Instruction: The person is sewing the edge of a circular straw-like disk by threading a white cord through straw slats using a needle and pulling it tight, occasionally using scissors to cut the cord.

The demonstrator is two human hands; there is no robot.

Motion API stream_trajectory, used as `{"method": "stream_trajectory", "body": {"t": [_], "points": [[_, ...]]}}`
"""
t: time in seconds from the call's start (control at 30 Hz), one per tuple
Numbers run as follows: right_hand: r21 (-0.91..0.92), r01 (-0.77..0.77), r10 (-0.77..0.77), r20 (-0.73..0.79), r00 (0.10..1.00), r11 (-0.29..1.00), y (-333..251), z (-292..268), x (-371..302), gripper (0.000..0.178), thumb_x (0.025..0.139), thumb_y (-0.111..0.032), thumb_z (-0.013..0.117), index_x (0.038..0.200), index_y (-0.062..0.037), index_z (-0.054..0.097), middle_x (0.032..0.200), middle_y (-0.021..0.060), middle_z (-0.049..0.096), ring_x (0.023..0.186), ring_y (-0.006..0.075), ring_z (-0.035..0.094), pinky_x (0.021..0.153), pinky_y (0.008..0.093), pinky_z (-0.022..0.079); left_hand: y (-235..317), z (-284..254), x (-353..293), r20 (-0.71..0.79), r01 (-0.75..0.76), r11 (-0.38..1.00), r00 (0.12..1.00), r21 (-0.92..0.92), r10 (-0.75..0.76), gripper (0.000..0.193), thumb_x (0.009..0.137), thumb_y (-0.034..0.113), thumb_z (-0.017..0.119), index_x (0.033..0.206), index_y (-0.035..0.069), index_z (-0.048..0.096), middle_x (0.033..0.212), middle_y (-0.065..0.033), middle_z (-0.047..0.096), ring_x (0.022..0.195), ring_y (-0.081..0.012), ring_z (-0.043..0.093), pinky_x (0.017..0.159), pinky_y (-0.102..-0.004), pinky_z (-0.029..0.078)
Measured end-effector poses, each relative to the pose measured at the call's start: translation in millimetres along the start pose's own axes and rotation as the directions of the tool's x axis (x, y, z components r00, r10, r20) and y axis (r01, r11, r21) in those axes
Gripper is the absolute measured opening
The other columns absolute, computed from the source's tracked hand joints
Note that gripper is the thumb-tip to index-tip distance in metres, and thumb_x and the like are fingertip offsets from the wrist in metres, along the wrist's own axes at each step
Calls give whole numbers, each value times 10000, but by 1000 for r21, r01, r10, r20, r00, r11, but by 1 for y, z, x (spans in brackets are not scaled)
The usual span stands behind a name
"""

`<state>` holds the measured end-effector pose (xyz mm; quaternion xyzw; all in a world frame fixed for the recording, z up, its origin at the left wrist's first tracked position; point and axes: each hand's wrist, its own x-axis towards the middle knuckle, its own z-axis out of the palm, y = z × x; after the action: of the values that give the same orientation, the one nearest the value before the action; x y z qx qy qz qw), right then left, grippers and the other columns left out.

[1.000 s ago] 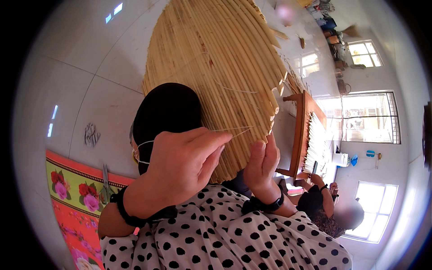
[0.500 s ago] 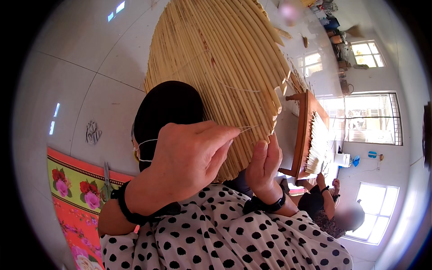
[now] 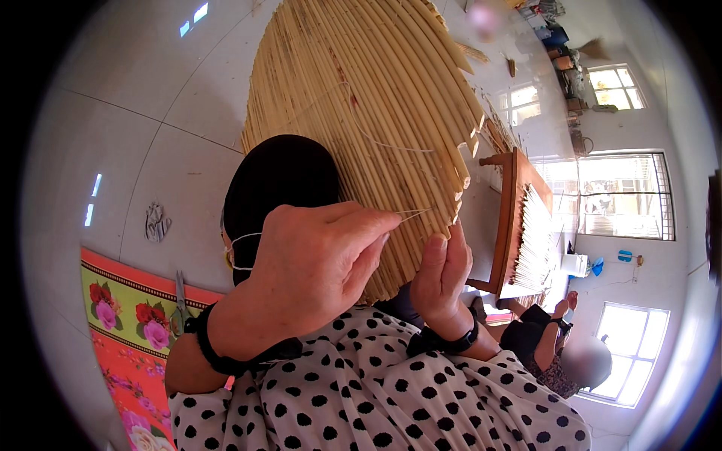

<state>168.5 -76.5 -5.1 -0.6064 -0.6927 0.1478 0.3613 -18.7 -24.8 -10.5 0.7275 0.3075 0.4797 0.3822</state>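
Note:
A mat of pale straw-coloured reed stalks (image 3: 376, 98) lies in front of me, its stalks side by side with uneven cut ends at the right. My left hand (image 3: 308, 263) is closed in a pinch on a thin white thread (image 3: 412, 216), which runs taut to the stalks near the mat's right edge. More thread trails from behind this hand, beside a rounded black shape (image 3: 282, 177). My right hand (image 3: 444, 278) grips the mat's near right edge, thumb on top and fingers partly hidden beneath. Another length of thread lies loosely across the stalks.
Scissors (image 3: 180, 297) lie on a red floral cloth (image 3: 124, 342) at the left. A crumpled striped piece (image 3: 156, 222) is on the tiled floor. To the right, a co-worker (image 3: 541, 342) sits by a wooden table (image 3: 506, 218) bearing another stalk mat (image 3: 532, 237).
My hands and the pinched thread hold almost the same place. The co-worker's hands have come together, away from the mat on the table. The view has shifted very slightly.

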Motion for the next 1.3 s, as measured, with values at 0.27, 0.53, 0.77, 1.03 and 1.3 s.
{"method": "stream_trajectory", "body": {"t": [0.27, 0.53, 0.77, 1.03, 1.3], "points": [[17, 6, -6, 0, 1000, 1000, 2, 0, -1, 427, 973, -168, 423, 1277, 132, 430, 645, 137, 537, 539, 304, 540, 511, 376, 400, 0, 1, 1, -3, -17, 1000, 1000, -4, 17, 162, 791, -52, 657, 951, -27, 667, 664, -105, 611, 503, -191, 573, 454, -269, 426], [3, -18, 18, 7, 1000, 1000, 3, 0, -3, 438, 968, -162, 431, 1280, 146, 422, 651, 144, 545, 544, 313, 551, 512, 382, 406, 4, -2, 2, 21, -8, 1000, 1000, 12, 8, 163, 796, -53, 652, 956, -26, 666, 662, -104, 609, 495, -196, 569, 452, -270, 424], [-13, 2, -2, 11, 1000, 1000, 4, -1, -2, 440, 963, -154, 440, 1280, 151, 418, 655, 152, 548, 548, 319, 556, 514, 384, 412, 5, -2, 3, 35, 3, 1000, 999, 16, -4, 168, 787, -53, 654, 951, -22, 668, 657, -105, 607, 498, -203, 571, 453, -279, 424], [-39, 44, -44, -15, 999, 998, 8, 0, -5, 434, 970, -162, 441, 1271, 150, 433, 693, 169, 574, 554, 321, 576, 509, 383, 424, 10, -6, 6, 60, 17, 997, 998, 69, -21, 173, 778, -60, 646, 946, -25, 669, 656, -113, 606, 512, -220, 581, 472, -292, 436], [-8, 59, -59, -24, 998, 998, 6, 1, -2, 438, 970, -164, 435, 1280, 145, 429, 728, 186, 588, 556, 318, 588, 521, 384, 446, 15, -10, 8, 66, 69, 997, 995, 31, -71, 163, 794, -61, 634, 952, -37, 666, 679, -128, 621, 526, -217, 593, 481, -283, 439]]}}
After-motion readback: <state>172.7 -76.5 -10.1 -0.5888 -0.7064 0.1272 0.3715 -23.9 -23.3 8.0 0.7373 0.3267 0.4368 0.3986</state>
